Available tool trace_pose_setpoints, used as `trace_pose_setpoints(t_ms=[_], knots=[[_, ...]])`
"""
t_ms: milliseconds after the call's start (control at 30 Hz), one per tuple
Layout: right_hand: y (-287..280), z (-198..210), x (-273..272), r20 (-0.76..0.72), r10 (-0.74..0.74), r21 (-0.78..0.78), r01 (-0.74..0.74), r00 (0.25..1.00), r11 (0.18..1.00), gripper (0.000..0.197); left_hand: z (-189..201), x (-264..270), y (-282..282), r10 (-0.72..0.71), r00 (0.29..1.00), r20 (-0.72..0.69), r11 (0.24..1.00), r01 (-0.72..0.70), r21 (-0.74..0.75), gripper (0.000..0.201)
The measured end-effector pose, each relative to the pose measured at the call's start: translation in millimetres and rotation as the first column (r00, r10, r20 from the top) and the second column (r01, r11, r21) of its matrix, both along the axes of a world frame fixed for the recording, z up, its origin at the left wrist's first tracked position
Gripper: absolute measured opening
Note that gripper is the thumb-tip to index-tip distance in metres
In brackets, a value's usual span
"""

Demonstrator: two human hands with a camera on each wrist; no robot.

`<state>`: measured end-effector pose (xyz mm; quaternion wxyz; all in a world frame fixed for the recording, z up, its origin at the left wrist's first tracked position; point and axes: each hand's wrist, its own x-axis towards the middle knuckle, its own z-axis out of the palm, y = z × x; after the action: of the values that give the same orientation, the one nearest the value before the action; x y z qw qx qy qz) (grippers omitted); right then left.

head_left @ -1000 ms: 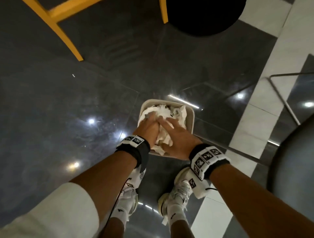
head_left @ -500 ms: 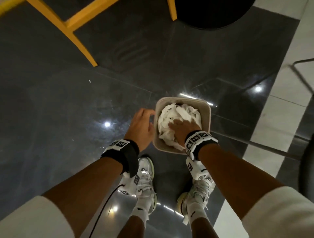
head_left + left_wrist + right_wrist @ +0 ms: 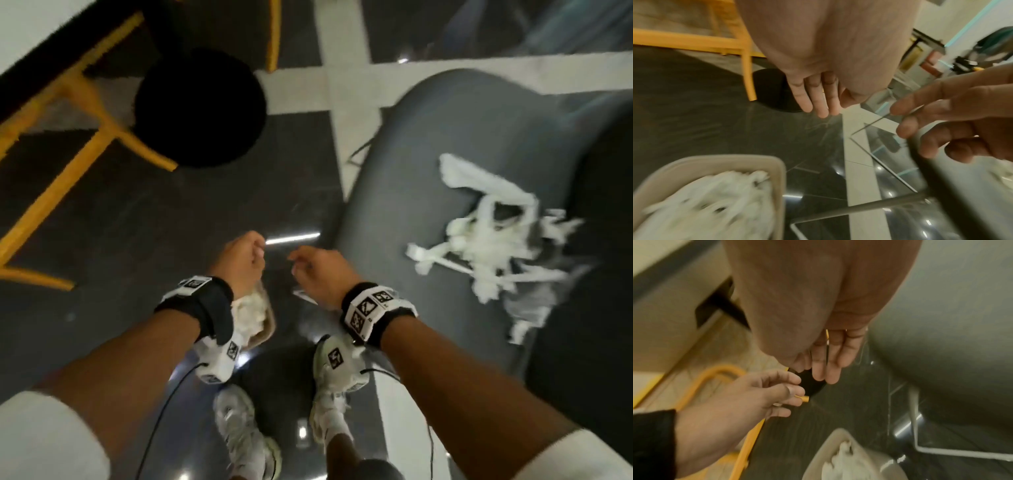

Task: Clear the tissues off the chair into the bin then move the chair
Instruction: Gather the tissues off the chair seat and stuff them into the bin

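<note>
The beige bin [image 3: 270, 320] stands on the dark floor by my feet, packed with white tissues [image 3: 715, 203], and my left wrist partly hides it in the head view. To the right, the grey chair [image 3: 428, 154] carries a scattered heap of torn tissues [image 3: 486, 240] on its seat. My left hand [image 3: 251, 253] and right hand [image 3: 301, 267] hover side by side above the bin, left of the chair's front edge. Both have loosely relaxed fingers and hold nothing. The picture is blurred.
A yellow table frame [image 3: 68, 178] and its black round base [image 3: 200, 106] stand at the upper left. The chair's thin metal legs [image 3: 879, 204] run along the floor beside the bin. My two white shoes [image 3: 246, 435] are just behind the bin.
Both hands have lifted off the tissues in the bin and are now empty above it. The view has swung right, bringing the chair and its tissues into sight.
</note>
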<state>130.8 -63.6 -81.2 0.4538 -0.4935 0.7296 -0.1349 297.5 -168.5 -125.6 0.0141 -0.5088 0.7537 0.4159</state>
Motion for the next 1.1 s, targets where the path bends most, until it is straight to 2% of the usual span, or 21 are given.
trace_pose_setpoints(t_ms=[67, 133, 267, 333, 400, 433, 533, 600, 667, 767, 867, 1000, 1100], knots=[[27.6, 24.2, -49.7, -0.016, -0.162, -0.033, 0.161, 0.987, 0.986, 0.029, 21.4, -57.6, 9.7, -0.121, 0.990, -0.067, 0.993, 0.120, -0.019, 0.021], [63.8, 36.4, -99.8, -0.049, -0.317, -0.070, 0.313, 0.947, 0.947, 0.025, 37.9, -117.5, 30.2, -0.319, 0.945, -0.074, 0.946, 0.312, -0.093, 0.031], [135.4, 46.0, -182.8, -0.143, -0.557, -0.121, 0.544, 0.818, 0.831, 0.020, 60.9, -227.5, 90.6, -0.630, 0.776, -0.046, 0.760, 0.602, -0.245, 0.052], [164.6, 47.1, -211.2, -0.330, -0.555, -0.155, 0.536, 0.763, 0.829, 0.026, 60.0, -269.0, 120.5, -0.739, 0.674, 0.028, 0.637, 0.711, -0.300, 0.064], [188.7, 49.4, -229.3, -0.577, -0.441, -0.086, 0.486, 0.687, 0.870, 0.049, 54.0, -301.2, 141.7, -0.801, 0.580, 0.149, 0.504, 0.787, -0.355, 0.080], [197.4, 49.5, -235.0, -0.635, -0.388, -0.033, 0.478, 0.668, 0.878, 0.065, 51.6, -314.7, 148.0, -0.811, 0.550, 0.198, 0.456, 0.808, -0.374, 0.087], [210.9, 31.0, -244.4, -0.610, -0.347, 0.148, 0.532, 0.713, 0.834, 0.109, 42.8, -348.4, 152.7, -0.825, 0.485, 0.290, 0.363, 0.849, -0.385, 0.108], [215.4, 9.6, -246.2, -0.565, -0.388, 0.221, 0.587, 0.728, 0.779, 0.118, 39.2, -365.4, 148.8, -0.830, 0.443, 0.338, 0.305, 0.869, -0.389, 0.114], [217.9, -9.0, -245.3, -0.497, -0.505, 0.220, 0.666, 0.705, 0.713, 0.112, 35.1, -378.4, 143.6, -0.831, 0.413, 0.373, 0.274, 0.887, -0.372, 0.116], [216.6, -18.4, -243.0, -0.473, -0.608, 0.157, 0.740, 0.637, 0.654, 0.088, 29.8, -387.7, 135.8, -0.816, 0.401, 0.416, 0.264, 0.899, -0.349, 0.123], [217.9, -21.3, -248.5, -0.481, -0.603, 0.068, 0.712, 0.637, 0.698, 0.058, 25.4, -395.4, 133.7, -0.801, 0.424, 0.422, 0.263, 0.883, -0.388, 0.124], [220.5, -19.2, -268.0, -0.459, -0.502, 0.092, 0.602, 0.733, 0.794, 0.039, 21.5, -405.9, 128.6, -0.788, 0.402, 0.466, 0.237, 0.897, -0.373, 0.134], [211.7, -6.2, -282.2, -0.424, -0.538, 0.026, 0.604, 0.728, 0.797, 0.022, 19.6, -405.7, 123.3, -0.799, 0.420, 0.429, 0.328, 0.904, -0.274, 0.130]])
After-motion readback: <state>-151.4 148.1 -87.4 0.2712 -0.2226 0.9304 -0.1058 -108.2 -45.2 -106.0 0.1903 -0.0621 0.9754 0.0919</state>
